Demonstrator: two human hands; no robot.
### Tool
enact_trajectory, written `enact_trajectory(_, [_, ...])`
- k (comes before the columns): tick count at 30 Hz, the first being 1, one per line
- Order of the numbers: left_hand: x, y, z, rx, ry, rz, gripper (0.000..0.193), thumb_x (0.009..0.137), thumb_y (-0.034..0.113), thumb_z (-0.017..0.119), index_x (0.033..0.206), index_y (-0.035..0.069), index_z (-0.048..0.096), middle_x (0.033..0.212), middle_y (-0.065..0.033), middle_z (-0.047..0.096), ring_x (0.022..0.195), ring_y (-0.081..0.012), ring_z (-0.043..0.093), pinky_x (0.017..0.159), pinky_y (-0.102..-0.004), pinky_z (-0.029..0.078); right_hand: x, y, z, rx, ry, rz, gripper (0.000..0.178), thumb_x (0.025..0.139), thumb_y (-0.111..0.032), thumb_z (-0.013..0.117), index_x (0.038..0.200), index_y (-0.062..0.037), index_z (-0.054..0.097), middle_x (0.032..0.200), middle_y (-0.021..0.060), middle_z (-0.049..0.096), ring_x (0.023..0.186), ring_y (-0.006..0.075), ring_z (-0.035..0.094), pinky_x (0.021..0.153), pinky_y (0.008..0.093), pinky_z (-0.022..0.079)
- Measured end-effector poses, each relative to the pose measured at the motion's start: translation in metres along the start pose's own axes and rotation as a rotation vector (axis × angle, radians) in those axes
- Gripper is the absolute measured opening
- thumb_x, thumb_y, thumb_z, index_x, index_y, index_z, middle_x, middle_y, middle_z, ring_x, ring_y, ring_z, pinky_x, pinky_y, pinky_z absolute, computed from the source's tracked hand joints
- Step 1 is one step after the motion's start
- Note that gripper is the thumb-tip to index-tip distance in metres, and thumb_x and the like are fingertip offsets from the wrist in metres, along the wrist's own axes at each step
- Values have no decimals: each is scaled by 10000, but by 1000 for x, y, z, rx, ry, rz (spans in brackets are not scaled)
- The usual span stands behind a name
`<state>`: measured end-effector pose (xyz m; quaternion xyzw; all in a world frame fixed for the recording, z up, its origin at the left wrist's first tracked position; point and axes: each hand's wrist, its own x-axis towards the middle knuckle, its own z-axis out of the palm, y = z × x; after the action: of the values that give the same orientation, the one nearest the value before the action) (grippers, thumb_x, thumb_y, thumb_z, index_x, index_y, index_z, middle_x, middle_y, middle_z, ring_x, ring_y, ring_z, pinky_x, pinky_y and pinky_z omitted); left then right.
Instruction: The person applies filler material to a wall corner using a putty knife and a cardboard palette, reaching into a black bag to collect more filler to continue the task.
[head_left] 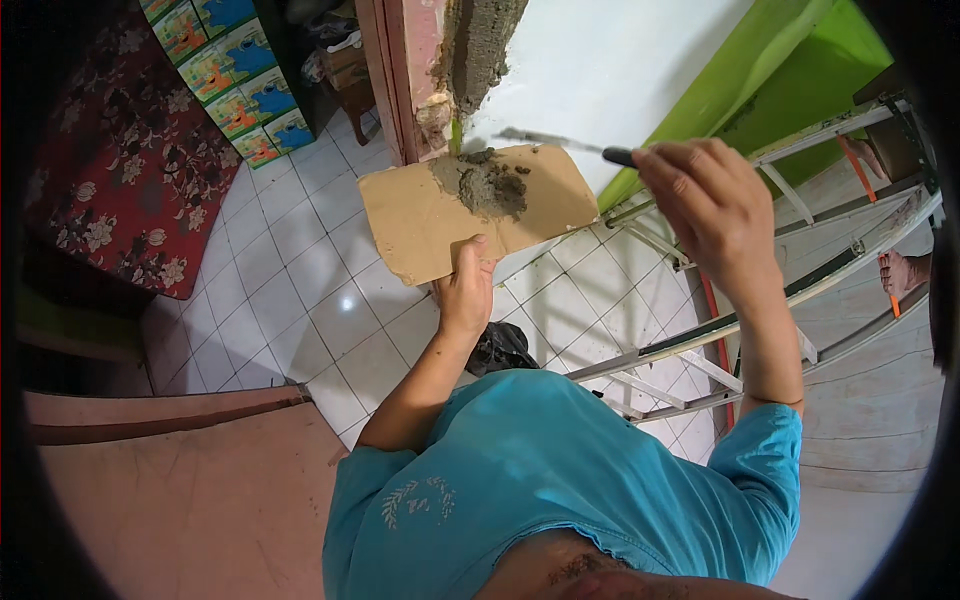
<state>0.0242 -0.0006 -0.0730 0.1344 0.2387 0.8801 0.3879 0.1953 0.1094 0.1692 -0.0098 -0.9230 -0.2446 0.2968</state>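
Teal tee (570, 465), shrt slvs (765, 455), wht leaf print (392, 506)

Cardboard sheet (408, 222) bearing grey mortar (488, 192), tiled floor (300, 262) bearing a dark bundle (502, 350)

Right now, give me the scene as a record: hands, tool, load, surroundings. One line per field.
left hand: grips the near edge of the board, thumb on top
right hand: raised, holds the trowel by its dark handle
trowel: blade points left; wall contact unclear
load: grey mortar, one heap plus small crumbs, on the board
wall: white, rough grey strip along its left side
right side: metal ladder
floor: light tiles; dark bundle below the board in view
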Motion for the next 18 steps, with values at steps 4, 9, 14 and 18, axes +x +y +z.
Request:
enact_trajectory(4, [0, -3, -4, -41, -12, -7, 333, 928, 24, 536, 1255, 11, 472, 1163, -137, 569, 1110, -285, 602, 1004, -477, 509, -13, -10, 7, 39, -55, 32, 344, 746, -54, 730, 1083, -56, 663, 1000, 34, 645, 841, 211, 607, 668, 340, 491])
enact_trajectory(9, [2, -7, -3, -31, 7, 26, 168, 932, 83, 537, 1085, 15, 545, 1167, -120, 556, 1164, -293, 561, 1061, -531, 445, -22, -9, 20, 40, -7, 117, 353, 771, -49, 756, 1112, -58, 665, 965, 43, 632, 831, 225, 608, 674, 351, 494])
enact_trajectory(14, [0, -15, -8, 0, -5, -9, 159, 939, 92, 541, 1077, 13, 545, 1172, -120, 553, 1167, -280, 553, 1085, -500, 425, -22, -6, 32, 39, 87, 196, 351, 770, -55, 773, 1105, -65, 667, 931, 42, 628, 778, 217, 614, 596, 335, 498])
enact_trajectory(18, [-1, -14, -3, -6, 27, -22, 182, 932, 90, 548, 1093, 7, 544, 1183, -121, 550, 1172, -277, 550, 1084, -499, 426, -6, -11, 32, 23, 133, 158, 331, 769, -52, 770, 1085, -73, 675, 935, 41, 632, 783, 207, 615, 583, 318, 496])
